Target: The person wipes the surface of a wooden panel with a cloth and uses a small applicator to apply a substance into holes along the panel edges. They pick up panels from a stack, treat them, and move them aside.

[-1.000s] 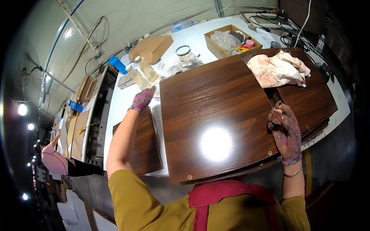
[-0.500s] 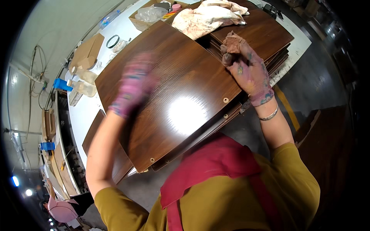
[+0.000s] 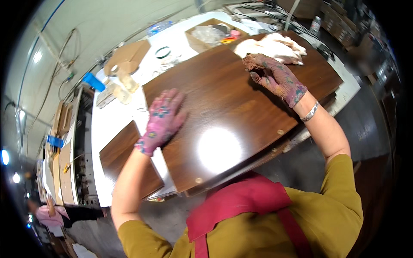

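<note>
My left hand (image 3: pixel 161 122), in a flowered pink glove, lies flat with its fingers apart at the left edge of a dark brown wooden panel (image 3: pixel 215 101). The panel has a glossy grain, bright round glare and small brass-coloured fittings near its front corners. Over the panel's right part is my right hand (image 3: pixel 279 81), its stained glove closed on a crumpled brown rag (image 3: pixel 253 62). Whether the rag touches the wood I cannot tell. Beyond the right hand lies a stained white cloth (image 3: pixel 275 48) on more brown board.
A smaller brown panel (image 3: pixel 129 159) lies left on the white table (image 3: pixel 101 129). Behind are plastic bottles (image 3: pixel 122 92), a blue cup (image 3: pixel 93 81), a black ring (image 3: pixel 163 52), and a cardboard box (image 3: pixel 193 42) holding a plastic bag. A person in pink (image 3: pixel 49 213) is at far left.
The view has shifted, bringing more of the table's far side in. My left hand, blurred before, now rests spread at the panel's left edge. My right hand has turned leftward, still gripping the rag.
</note>
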Available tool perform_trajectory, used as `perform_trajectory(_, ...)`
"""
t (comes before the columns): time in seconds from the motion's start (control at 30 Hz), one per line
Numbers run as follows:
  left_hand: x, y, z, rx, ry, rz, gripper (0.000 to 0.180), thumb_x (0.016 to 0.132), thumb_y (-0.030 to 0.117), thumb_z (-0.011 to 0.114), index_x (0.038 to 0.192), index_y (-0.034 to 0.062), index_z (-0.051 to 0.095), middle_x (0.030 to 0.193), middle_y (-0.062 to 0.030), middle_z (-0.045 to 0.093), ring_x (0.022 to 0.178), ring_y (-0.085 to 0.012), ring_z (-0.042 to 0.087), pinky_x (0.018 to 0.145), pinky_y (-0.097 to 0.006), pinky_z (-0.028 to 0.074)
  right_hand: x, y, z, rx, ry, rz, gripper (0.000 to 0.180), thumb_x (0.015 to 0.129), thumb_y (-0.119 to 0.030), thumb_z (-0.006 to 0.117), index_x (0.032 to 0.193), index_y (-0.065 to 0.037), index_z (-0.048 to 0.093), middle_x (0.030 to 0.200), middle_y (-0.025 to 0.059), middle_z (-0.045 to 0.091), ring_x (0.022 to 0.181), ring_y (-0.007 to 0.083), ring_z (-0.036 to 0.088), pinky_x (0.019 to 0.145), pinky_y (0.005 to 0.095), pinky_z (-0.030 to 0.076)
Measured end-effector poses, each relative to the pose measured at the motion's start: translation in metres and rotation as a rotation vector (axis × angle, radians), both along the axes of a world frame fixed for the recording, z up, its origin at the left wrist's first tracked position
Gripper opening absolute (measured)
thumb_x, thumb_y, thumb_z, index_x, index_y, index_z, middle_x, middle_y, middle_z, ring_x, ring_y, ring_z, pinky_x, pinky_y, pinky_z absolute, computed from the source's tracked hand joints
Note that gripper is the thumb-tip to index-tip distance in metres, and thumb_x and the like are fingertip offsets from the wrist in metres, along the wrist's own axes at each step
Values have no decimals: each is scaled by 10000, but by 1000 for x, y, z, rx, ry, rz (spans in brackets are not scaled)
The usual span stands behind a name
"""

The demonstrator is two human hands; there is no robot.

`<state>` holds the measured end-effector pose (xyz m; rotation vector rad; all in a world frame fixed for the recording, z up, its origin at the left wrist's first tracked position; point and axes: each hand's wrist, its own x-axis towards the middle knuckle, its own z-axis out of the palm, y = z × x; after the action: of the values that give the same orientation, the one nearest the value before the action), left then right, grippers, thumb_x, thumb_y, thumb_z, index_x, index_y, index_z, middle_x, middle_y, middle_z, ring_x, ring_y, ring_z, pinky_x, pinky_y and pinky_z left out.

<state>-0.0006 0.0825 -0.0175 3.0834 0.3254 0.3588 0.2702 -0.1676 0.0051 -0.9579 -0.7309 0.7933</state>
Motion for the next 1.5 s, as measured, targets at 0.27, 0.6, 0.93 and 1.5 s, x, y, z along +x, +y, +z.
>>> perform_trajectory(0.27,-2,-2,-8,-109,-109,-88,539,984,427,520,1436,134,495,1505,-135,449,1448,-330,350,1203,-487,227,-52,236,19,-295,-606,226,206,892,-190,726,1021,-33,695,981,29,683,907,85,608,767,241,473)
perform_trajectory(0.6,-2,-1,-7,-139,-150,-93,576,984,459,479,1399,63,521,1455,-155,499,1388,-354,413,1186,-490,234,-111,339,18,-665,-1233,200,238,842,-240,710,1048,-123,729,1004,92,725,979,227,668,906,342,493)
perform_trajectory(0.93,-2,-5,3,-195,-46,-75,604,975,471,498,1431,76,496,1510,-154,445,1451,-349,338,1211,-476,191,-87,350,-13,-554,-1171,214,227,834,-249,704,1005,-102,731,974,92,709,969,232,662,895,349,496)
perform_trajectory(1.5,7,-14,17,-221,-41,-10,505,921,311,632,1377,106,561,1467,-135,496,1420,-364,382,1191,-477,259,107,206,2,-804,-1211,-76,210,783,-47,676,980,-89,738,960,117,738,959,258,692,833,363,517)
